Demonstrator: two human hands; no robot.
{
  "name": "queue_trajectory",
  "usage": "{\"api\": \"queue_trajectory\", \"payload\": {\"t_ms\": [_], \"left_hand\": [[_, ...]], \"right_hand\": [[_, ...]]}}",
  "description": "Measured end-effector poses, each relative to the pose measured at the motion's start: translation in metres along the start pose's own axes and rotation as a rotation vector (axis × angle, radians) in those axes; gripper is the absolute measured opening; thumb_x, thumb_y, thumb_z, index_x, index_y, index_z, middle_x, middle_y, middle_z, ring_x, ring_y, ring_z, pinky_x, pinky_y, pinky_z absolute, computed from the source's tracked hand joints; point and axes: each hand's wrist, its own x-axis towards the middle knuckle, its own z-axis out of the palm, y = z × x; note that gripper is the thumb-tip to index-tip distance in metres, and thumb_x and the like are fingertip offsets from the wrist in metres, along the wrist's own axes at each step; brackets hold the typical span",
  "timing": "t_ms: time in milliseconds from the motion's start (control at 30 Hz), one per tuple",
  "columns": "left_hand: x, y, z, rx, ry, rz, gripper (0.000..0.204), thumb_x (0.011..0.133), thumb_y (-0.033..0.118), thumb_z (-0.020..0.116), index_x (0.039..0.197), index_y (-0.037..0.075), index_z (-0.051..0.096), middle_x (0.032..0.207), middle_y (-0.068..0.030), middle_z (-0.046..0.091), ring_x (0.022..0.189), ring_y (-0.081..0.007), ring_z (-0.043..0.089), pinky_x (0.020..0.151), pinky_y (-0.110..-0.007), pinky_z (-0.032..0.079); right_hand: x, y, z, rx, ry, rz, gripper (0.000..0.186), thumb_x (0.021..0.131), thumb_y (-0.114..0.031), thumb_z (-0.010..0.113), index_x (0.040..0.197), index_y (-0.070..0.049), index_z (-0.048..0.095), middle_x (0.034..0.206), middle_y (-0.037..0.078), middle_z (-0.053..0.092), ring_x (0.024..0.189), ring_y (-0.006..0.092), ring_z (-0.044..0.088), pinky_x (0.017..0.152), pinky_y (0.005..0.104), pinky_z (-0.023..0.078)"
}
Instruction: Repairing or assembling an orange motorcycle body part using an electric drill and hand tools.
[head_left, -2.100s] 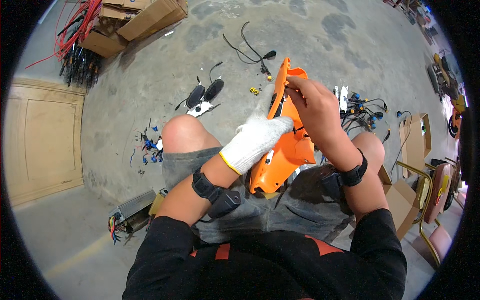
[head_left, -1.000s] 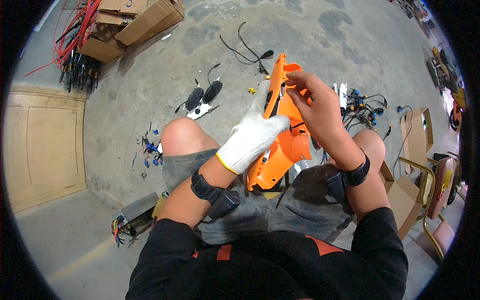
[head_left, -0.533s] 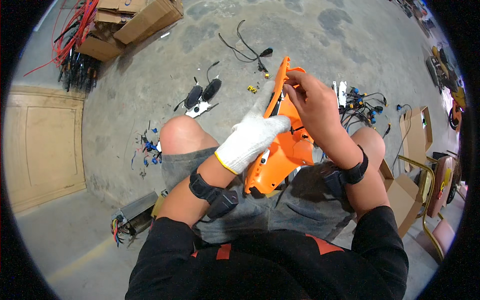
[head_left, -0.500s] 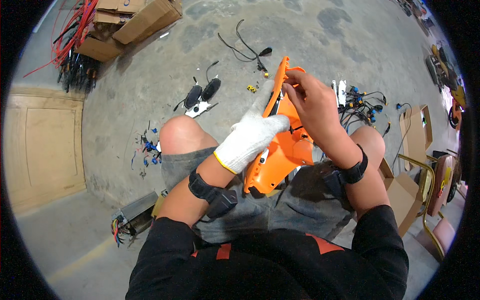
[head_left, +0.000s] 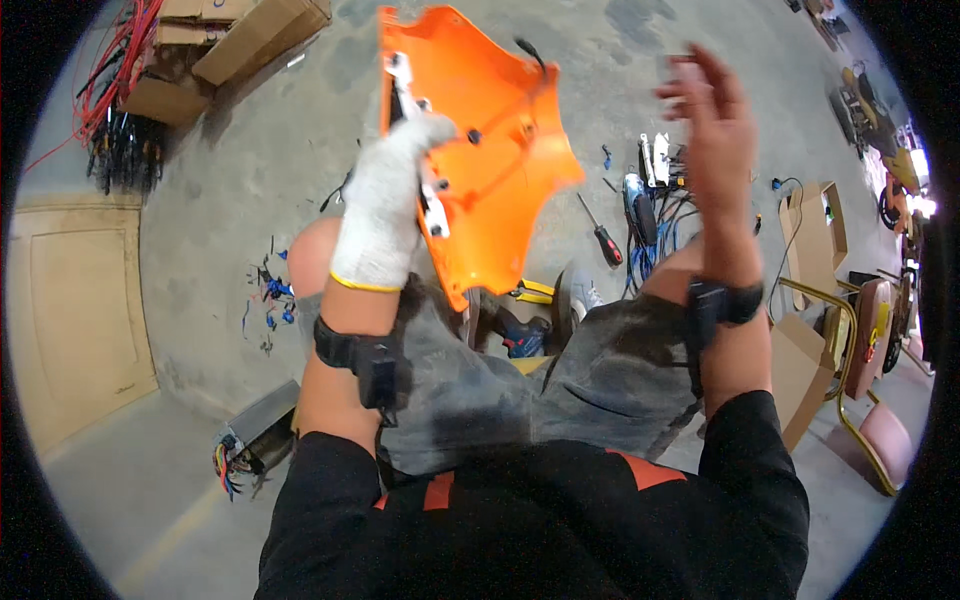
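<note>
My left hand (head_left: 385, 195), in a white knit glove, grips the left edge of a curved orange plastic shell (head_left: 490, 160), lifted above my left thigh and tilted, with white and black fittings along that edge and a thin black cable on it. My bare right hand (head_left: 710, 130) is raised to the right, apart from the shell, fingers apart and blurred, with nothing visible in them. Between them on the floor lie a red-and-black screwdriver (head_left: 608, 243) and a cluster of cables (head_left: 650, 230). Below the shell, between my feet, are yellow-handled pliers (head_left: 535, 294) and a blue power tool (head_left: 525, 338).
Cardboard boxes (head_left: 260, 50) and red cable bundles (head_left: 115, 70) are at upper left, near a wooden panel (head_left: 80, 310). Small blue parts (head_left: 278, 290) lie by my left knee, a metal unit (head_left: 262, 430) at lower left. Flattened cardboard (head_left: 810, 240) and a chair (head_left: 875, 440) stand right.
The orange shell has swung up and leftward with my left hand, showing more of its inside. My right hand has let go and moved up and right, uncovering tools on the floor.
</note>
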Motion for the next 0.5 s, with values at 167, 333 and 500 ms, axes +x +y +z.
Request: {"api": "queue_trajectory", "payload": {"t_ms": [167,333,500], "left_hand": [[0.008,0.025,-0.013,-0.268,-0.059,0.291,0.024,0.085,0.01,0.059,0.107,0.002,0.056,0.098,-0.0103,0.065,0.086,-0.0228,0.068,0.073,-0.037,0.059],[0.015,0.025,-0.027,-0.301,0.02,0.326,0.025,0.088,0.013,0.06,0.11,0.002,0.056,0.099,-0.0118,0.066,0.083,-0.0255,0.069,0.07,-0.04,0.06],[0.005,0.03,-0.041,-0.263,0.05,0.335,0.025,0.086,0.017,0.062,0.108,0.009,0.053,0.09,-0.0048,0.061,0.076,-0.0214,0.066,0.066,-0.038,0.058]], "right_hand": [[0.006,0.012,-0.158,-0.756,0.06,-0.301,0.032,0.095,-0.018,0.061,0.122,-0.002,0.059,0.103,0.01,0.067,0.085,0.0165,0.065,0.073,0.0271,0.051],[-0.02,-0.003,-0.207,-0.209,0.145,0.438,0.024,0.093,-0.017,0.061,0.113,-0.003,0.065,0.086,0.007,0.068,0.077,0.0163,0.064,0.069,0.0283,0.05],[-0.04,-0.036,-0.001,-0.657,-0.91,0.164,0.029,0.097,-0.026,0.057,0.095,0.001,0.065,0.07,0.005,0.06,0.067,0.0127,0.058,0.063,0.0284,0.049]]}}
